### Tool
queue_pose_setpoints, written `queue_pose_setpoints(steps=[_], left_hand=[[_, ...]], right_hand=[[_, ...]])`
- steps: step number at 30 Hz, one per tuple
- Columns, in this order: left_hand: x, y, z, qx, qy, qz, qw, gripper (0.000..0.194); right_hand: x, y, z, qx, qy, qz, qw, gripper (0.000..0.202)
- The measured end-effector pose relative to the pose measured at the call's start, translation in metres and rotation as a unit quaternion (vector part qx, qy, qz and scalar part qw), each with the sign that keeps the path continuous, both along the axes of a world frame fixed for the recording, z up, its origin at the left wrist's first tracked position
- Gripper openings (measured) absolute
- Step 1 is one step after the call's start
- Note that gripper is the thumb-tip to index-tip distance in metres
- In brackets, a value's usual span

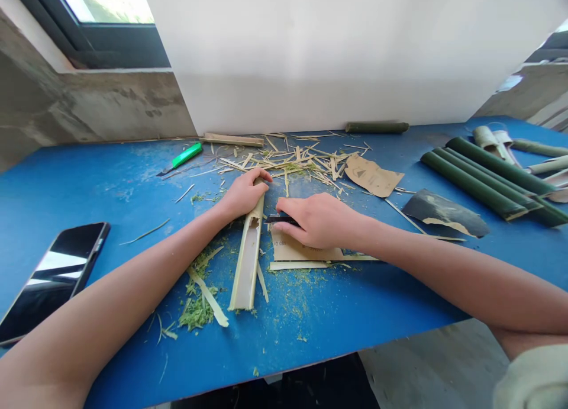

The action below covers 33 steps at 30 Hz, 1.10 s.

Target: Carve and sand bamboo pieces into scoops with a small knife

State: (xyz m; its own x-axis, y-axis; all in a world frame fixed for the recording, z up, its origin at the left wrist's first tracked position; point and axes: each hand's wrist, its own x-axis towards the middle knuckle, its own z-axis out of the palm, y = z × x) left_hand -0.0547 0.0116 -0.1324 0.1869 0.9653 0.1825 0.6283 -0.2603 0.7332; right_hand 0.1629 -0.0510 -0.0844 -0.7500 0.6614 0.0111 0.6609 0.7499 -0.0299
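A split length of bamboo (245, 267) lies on the blue table, its hollow side up and a rough notch near its middle. My left hand (245, 193) is closed over its far end, which the fingers partly hide. Just right of the bamboo, my right hand (317, 219) grips a thin black tool (281, 219); most of it is hidden by the fingers, so its kind cannot be made out. Under that hand sits a brown sandpaper sheet (288, 250), with a pale bamboo strip (298, 266) along its near edge. Green shavings (198, 308) lie left of the bamboo.
A green utility knife (187, 155) and a pile of bamboo slivers (306, 160) lie farther back. The phone (53, 276) is at left. To the right are another brown sandpaper piece (373, 175), a dark curled sheet (444, 212) and several green bamboo pieces (474, 181). A white board (328, 54) stands behind.
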Motion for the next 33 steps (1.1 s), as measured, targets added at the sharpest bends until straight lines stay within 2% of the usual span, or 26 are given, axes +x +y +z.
queue_pose_setpoints(steps=[7,13,18,21,27,33], left_hand=[[0.004,0.006,-0.002,0.055,0.01,0.047,0.997,0.02],[0.005,0.0,0.002,0.099,0.1,0.073,0.987,0.02],[0.004,-0.008,0.01,0.075,0.115,0.034,0.99,0.019],[0.004,-0.012,0.004,0.063,0.103,0.003,0.993,0.024],[0.0,-0.01,-0.014,0.077,0.065,0.006,0.995,0.036],[-0.004,-0.001,-0.017,0.08,0.048,-0.004,0.996,0.032]], right_hand=[[-0.012,0.002,-0.014,0.077,-0.036,0.013,0.996,0.045],[-0.013,-0.002,-0.021,0.145,-0.047,0.016,0.988,0.05],[-0.014,-0.008,-0.022,0.146,-0.039,-0.002,0.988,0.046],[-0.014,-0.009,-0.022,0.152,-0.038,-0.003,0.988,0.048],[-0.019,-0.011,-0.023,0.179,-0.053,-0.009,0.982,0.042],[-0.02,-0.01,-0.023,0.189,-0.072,-0.009,0.979,0.044]])
